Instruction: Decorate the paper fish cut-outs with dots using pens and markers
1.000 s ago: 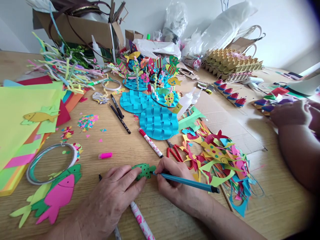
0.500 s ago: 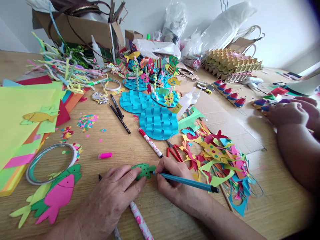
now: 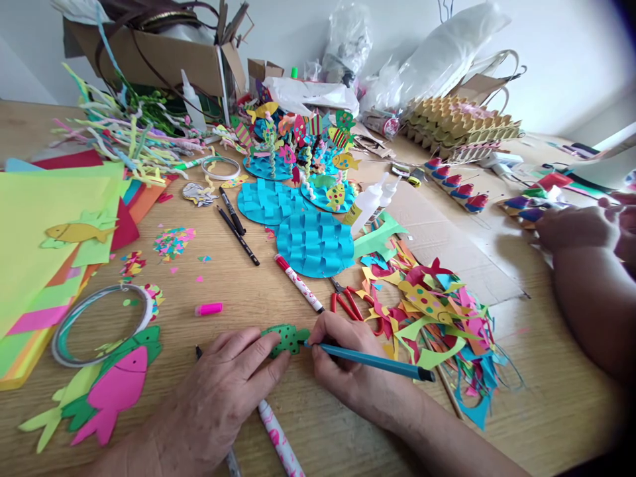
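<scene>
A small green paper fish (image 3: 287, 339) with dark dots lies on the wooden table. My left hand (image 3: 226, 381) rests flat with its fingertips on the fish's left part, pressing it down. In my right hand (image 3: 348, 364) a blue felt-tip pen (image 3: 375, 361) is pinched, its tip at the tail of the fish. Under and beside my left hand lies a white marker with pink patterns (image 3: 279, 440). A red-capped marker (image 3: 299, 283) sits just above my right hand, close to red-handled scissors (image 3: 348, 301).
Paper scraps (image 3: 437, 311) are heaped to the right. Blue paper discs (image 3: 315, 244) and glue bottles (image 3: 366, 207) stand ahead. At left are paper sheets (image 3: 44, 232), a tape roll (image 3: 59, 338) and a pink fish (image 3: 119, 391). Another person's hands (image 3: 576, 228) work at the far right.
My hands and the green fish look almost unmoved. The other person's hands at the right have shifted slightly.
</scene>
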`<state>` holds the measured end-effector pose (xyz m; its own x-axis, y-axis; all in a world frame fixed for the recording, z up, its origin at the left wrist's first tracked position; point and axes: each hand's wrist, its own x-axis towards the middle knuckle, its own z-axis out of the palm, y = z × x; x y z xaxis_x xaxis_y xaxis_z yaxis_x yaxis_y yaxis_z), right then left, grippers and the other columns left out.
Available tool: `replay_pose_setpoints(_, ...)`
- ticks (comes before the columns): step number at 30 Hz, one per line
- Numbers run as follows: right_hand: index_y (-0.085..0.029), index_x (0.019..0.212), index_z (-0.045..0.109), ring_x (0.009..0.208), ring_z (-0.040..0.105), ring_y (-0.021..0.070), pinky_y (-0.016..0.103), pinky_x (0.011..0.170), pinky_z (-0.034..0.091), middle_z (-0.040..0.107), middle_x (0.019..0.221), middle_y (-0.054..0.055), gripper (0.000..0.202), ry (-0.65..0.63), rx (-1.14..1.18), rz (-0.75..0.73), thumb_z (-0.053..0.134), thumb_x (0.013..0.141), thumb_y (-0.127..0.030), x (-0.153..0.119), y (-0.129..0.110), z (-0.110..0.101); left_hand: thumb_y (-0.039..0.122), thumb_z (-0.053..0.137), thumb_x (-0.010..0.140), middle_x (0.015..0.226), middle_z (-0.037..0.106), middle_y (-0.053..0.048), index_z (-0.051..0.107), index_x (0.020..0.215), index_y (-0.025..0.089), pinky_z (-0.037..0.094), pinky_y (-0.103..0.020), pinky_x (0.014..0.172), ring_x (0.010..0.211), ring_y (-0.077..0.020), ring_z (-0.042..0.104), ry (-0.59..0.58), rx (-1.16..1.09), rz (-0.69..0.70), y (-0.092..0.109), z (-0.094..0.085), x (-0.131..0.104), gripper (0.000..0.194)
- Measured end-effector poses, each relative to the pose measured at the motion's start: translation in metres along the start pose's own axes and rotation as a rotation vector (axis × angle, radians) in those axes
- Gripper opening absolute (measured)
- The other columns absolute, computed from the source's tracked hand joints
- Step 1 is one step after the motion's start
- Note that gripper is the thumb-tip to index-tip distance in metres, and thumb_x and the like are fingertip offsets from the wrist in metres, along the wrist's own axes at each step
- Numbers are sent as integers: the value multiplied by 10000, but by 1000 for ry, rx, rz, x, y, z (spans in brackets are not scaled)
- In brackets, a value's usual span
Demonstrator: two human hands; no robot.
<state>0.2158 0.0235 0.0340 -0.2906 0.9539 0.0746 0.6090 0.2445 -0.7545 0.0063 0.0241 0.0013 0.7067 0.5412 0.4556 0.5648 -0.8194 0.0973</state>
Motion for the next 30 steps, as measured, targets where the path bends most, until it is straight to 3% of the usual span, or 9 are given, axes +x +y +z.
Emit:
replay_pose_setpoints(6,-205,707,482,506,477,102,194,510,357,513,580,-41,115,6,4,-27,440,715,-98,-1,1,0,144,187,1044,1065,668,-21,675,1092,191,413,-314,838,986,-192,522,0,-6,14,-1,-1,0,492)
replay_pose_setpoints(14,-201,734,493,437,450,91,172,401,309,493,556,-46,71,26,163,77,448,754,-150,0,2,-2,91,225,1020,1065,669,-14,675,1086,199,433,-316,841,986,-191,523,-12,-9,8,0,-3,3,467)
replay_pose_setpoints(30,-199,728,519,435,440,97,183,424,325,494,536,-46,79,66,5,61,451,738,-159,4,1,6,65,238,1007,1074,669,-3,659,1106,211,404,-291,867,980,-174,533,-26,-20,4,1,-9,6,456)
